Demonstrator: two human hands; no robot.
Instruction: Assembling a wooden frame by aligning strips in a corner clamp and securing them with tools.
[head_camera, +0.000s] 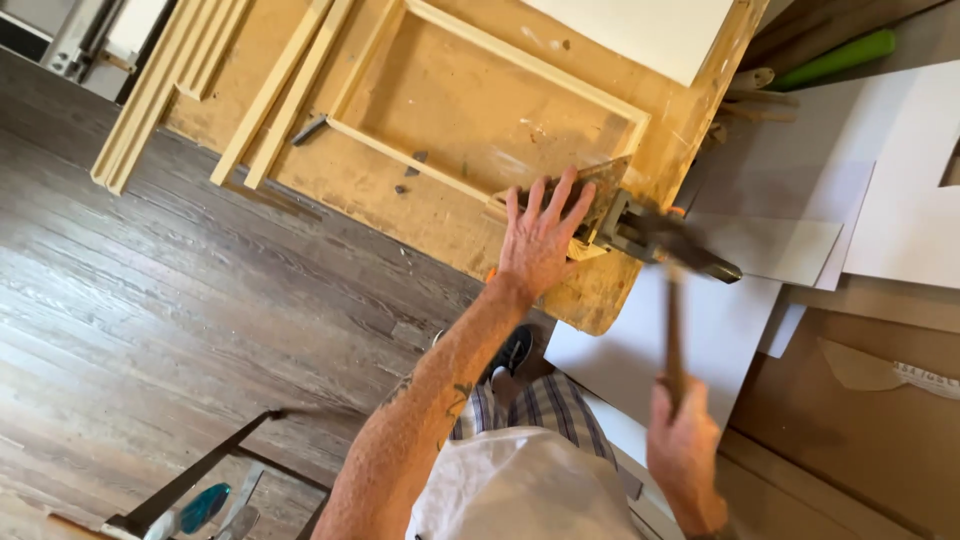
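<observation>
A person at a worn plywood workbench (450, 110) presses the left hand (538, 243) flat, fingers spread wide, over the near corner of a pale wooden frame (520, 62), while the right hand (683, 445) is wrapped tight around the handle of a hammer (672, 262). The hammer head is blurred in mid-swing beside a metal corner clamp (618, 222) gripping the frame joint at the bench's edge, just past the left fingertips. Spare lengths of moulding (160, 85) lie along the far side of the bench, white mat boards (880, 170) are stacked to the right, and a green roll (835, 58) sits beyond them. The risk, judging from this view, is plain: the head is travelling close to the splayed fingers (they lie almost against the clamp), so a glancing blow could catch them. A strike off line could also knock the joint out of square or bruise the soft wood, since the corner overhangs near the bench edge
</observation>
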